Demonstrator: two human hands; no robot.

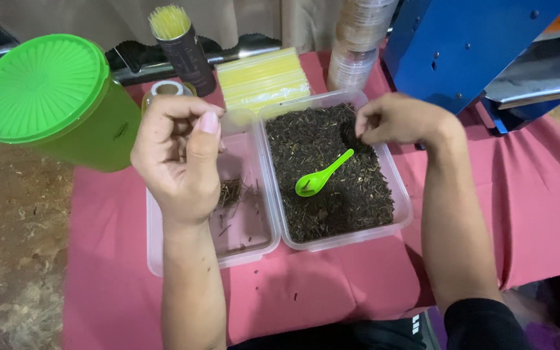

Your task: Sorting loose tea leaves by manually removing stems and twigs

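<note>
Bare forearms; black sleeve (481, 321) at right elbow.

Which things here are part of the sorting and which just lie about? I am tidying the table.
In use: left hand over the near-empty tub with a few stems; right hand pinching over the tub of dried leaves; green spoon in the leaves.

Lying about: green lidded canister, toothpick holder, yellow straws, stacked lids, blue machine.

Green spoon (319, 178); dark brown tea leaves (332, 175); bright green ribbed lid (37, 87); pink cloth (319, 291); yellow straws (264, 79).
</note>
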